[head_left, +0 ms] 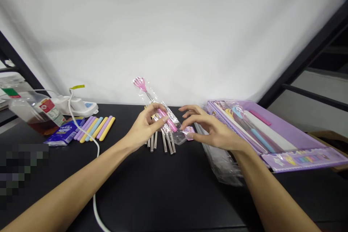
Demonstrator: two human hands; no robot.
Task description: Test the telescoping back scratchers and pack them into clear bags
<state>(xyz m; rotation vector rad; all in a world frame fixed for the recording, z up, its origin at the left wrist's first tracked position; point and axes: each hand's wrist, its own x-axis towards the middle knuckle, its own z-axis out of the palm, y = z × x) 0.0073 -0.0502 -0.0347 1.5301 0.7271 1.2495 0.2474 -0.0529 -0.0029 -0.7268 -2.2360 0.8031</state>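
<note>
A pink hand-shaped back scratcher [170, 122] in a clear plastic sleeve [179, 137] slants up and left over the table. My left hand [146, 122] grips its pink handle between thumb and fingers, and the claw end points toward the wall. My right hand [210, 127] is open, fingers spread, beside the lower end of the sleeve. There a small pink label [189, 130] shows near my right thumb; whether they touch, I cannot tell. Beneath the scratcher lie several silver metal rods [167, 145], their upper parts hidden by my left hand and the sleeve.
Purple, yellow and blue sticks [94, 128] lie at left beside a blue packet [65, 132], a bottle of dark liquid [38, 112] and a power strip [81, 107]. A white cable [98, 145] crosses the black table. Right, a purple box [288, 130] holds more scratchers; plastic bags [223, 163] lie beside it.
</note>
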